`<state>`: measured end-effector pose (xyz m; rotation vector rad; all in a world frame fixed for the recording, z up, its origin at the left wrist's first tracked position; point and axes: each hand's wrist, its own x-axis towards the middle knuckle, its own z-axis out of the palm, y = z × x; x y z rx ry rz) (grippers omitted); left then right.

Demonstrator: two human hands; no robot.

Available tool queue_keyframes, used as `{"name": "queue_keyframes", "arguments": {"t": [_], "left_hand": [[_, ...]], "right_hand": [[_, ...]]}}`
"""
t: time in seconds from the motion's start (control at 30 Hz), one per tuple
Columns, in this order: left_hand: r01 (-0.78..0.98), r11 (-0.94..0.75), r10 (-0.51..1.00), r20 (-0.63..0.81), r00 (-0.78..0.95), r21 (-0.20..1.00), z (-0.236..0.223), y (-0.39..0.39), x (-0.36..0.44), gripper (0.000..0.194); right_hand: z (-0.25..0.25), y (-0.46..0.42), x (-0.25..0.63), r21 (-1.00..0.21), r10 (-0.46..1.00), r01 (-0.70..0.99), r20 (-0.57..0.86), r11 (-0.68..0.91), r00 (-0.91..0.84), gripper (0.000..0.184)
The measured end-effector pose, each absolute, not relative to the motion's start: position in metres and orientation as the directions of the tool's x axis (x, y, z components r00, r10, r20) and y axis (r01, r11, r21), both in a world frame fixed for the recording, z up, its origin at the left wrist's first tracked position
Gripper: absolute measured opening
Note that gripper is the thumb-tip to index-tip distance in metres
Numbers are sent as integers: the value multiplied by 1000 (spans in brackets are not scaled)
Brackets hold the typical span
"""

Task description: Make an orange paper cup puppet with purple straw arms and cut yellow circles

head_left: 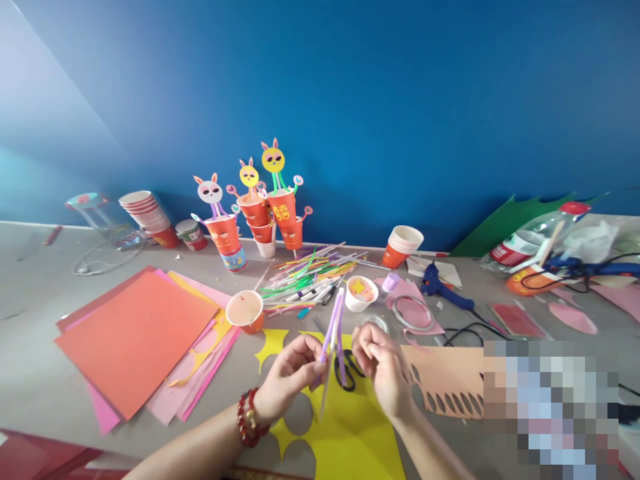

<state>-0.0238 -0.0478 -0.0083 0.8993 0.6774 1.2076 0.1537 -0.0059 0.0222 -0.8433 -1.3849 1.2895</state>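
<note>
My left hand [297,373], wearing red bead bracelets, pinches a bundle of purple and white pipe cleaners [336,323] that are bent together at the top. Their ends fan downward, some blurred. Just to the right, my right hand [383,363] is closed with its fingertips curled together; whatever they may hold is hidden. Beneath and between the hands lie black-handled scissors [345,383], on a yellow sheet [357,440] with round cut-outs along its left side. Several loose coloured pipe cleaners [313,277] are heaped behind.
Orange and pink paper sheets [140,340] are stacked at left. An open paper cup [245,312] and a cup of scraps [361,293] stand ahead. Rabbit-faced cup figures [223,233] line the wall. A blue glue gun [443,287] with its cord and a bottle [533,237] are at right.
</note>
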Motion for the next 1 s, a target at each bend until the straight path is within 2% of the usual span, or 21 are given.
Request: {"name": "queue_keyframes", "arguments": {"t": [0.17,0.33,0.47,0.57,0.63,0.7,0.77,0.8,0.9,1.0], "left_hand": [[-563,147,967,1,253,813,-3,-46,-23,19],[-603,201,963,-42,267,772,-5,-44,-24,14],[-650,196,969,-43,244,734,-7,-39,-24,12],[-666,182,975,-43,219,724,-6,-35,-25,16],[-666,174,978,-50,201,725,-6,-33,-26,17],[-668,164,982,-55,181,726,-5,-32,-27,18],[-671,150,985,-49,167,726,-4,-32,-28,17],[-671,145,986,-45,163,727,-3,-32,-28,17],[-666,126,986,-21,163,735,-4,-31,-28,15],[-642,91,985,24,169,762,-7,-31,-29,17]], "right_hand": [[21,-8,151,-962,912,-36,269,271,-311,33],[23,-7,152,-935,894,-52,351,351,-280,37],[26,-6,152,-952,915,-70,306,298,-262,43],[32,-9,155,-965,891,-143,257,219,-375,44],[39,-11,157,-978,769,-161,202,129,-607,40],[46,-14,157,-995,542,-76,103,72,-834,28],[51,-16,155,-996,342,33,-1,88,-940,19],[51,-17,154,-992,295,63,-28,110,-955,21],[47,-16,151,-980,348,75,-6,185,-937,20],[39,-10,153,-972,571,46,97,231,-815,47]]}}
